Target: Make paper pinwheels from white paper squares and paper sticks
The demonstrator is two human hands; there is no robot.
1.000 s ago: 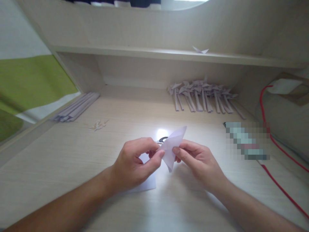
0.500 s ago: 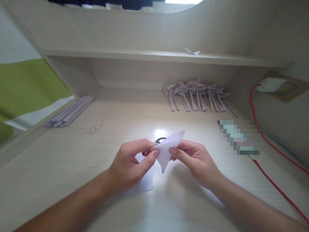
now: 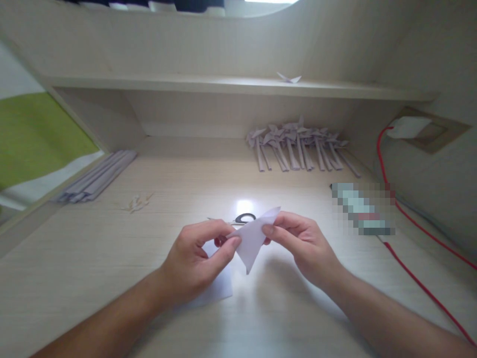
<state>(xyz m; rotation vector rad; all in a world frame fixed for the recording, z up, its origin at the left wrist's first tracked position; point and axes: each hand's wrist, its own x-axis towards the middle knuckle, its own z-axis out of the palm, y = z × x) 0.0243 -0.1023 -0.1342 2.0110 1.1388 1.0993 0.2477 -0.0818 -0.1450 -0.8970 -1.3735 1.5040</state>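
Observation:
A folded piece of white paper point(image 3: 250, 243) with pointed corners is held up above the desk between both hands. My left hand point(image 3: 203, 253) pinches its left edge between thumb and fingers. On the other side, my right hand point(image 3: 298, 236) grips the right part, thumb in front and fingers behind. One corner of the paper points down, another up to the right. Just behind the paper lies a pair of scissors point(image 3: 246, 218) with a black handle, partly hidden. Under my left hand lies a white sheet point(image 3: 219, 288), largely covered by the hand.
Several paper pinwheels point(image 3: 294, 144) with rolled stems lie at the back right. Rolled paper tubes point(image 3: 100, 176) rest at the left, near small pale pieces point(image 3: 137, 203). A blurred-out phone point(image 3: 359, 209) with a red cable point(image 3: 421, 283) lies right. Folded paper point(image 3: 289, 78) sits on the shelf point(image 3: 167, 83).
The view has shifted slightly. The paper is tilted a little differently in my hands, its lower corner reaching further down, and more of the scissors shows. Both hands keep their hold.

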